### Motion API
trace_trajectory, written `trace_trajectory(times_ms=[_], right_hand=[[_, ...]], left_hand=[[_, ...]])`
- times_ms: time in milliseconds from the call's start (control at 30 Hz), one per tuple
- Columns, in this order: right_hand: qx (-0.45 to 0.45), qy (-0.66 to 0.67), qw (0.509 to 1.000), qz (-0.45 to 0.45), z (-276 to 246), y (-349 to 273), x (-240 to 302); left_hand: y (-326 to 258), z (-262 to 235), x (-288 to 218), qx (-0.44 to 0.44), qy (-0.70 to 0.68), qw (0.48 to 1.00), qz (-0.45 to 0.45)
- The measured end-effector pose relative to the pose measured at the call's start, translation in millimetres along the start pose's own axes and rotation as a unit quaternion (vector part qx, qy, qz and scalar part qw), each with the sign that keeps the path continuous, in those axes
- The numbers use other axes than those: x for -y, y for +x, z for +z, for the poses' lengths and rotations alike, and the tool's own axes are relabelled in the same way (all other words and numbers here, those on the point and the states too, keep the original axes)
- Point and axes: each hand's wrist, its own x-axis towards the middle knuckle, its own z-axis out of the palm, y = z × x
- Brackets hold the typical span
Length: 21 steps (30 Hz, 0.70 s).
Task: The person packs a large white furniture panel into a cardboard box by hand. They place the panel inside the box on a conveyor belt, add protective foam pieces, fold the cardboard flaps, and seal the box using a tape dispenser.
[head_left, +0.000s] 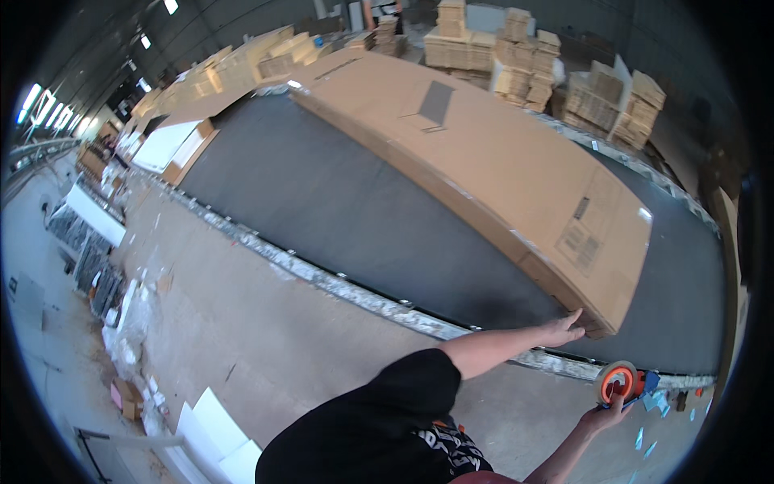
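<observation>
Left hand (564, 329) is laid flat, fingers spread, against the near corner of the long flat cardboard box (484, 173), as if to steady it. Right hand (606, 413) is closed around an orange tape dispenser (619, 379), just beside that corner. Box lies across the dark table (339, 218); cardboard stacks (516, 56) are seen beyond.

Dim hall, bright left windows, fisheye-bent edges.

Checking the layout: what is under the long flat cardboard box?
The long flat cardboard box lies on a dark mat. Left hand touches its near corner. Whatever lies beneath the box itself is covered.
</observation>
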Motion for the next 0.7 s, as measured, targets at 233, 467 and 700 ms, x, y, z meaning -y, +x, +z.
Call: trace_trajectory(times_ms=[233, 467, 700], right_hand=[[0.121, 0.068, 0.989, 0.058, 141.8, -105.0, -47.5], [0.195, 0.013, 0.978, 0.073, 288.6, -208.0, -101.3], [0.251, -0.098, 0.958, 0.093, 439.2, -222.2, -130.9]], left_hand=[[-301.8, -119.9, 196.0, -0.285, -0.322, 0.899, -0.079], [-549.5, -195.9, 262.2, -0.55, -0.392, 0.721, -0.151], [-572.0, -278.8, 315.4, -0.532, -0.387, 0.75, -0.069]])
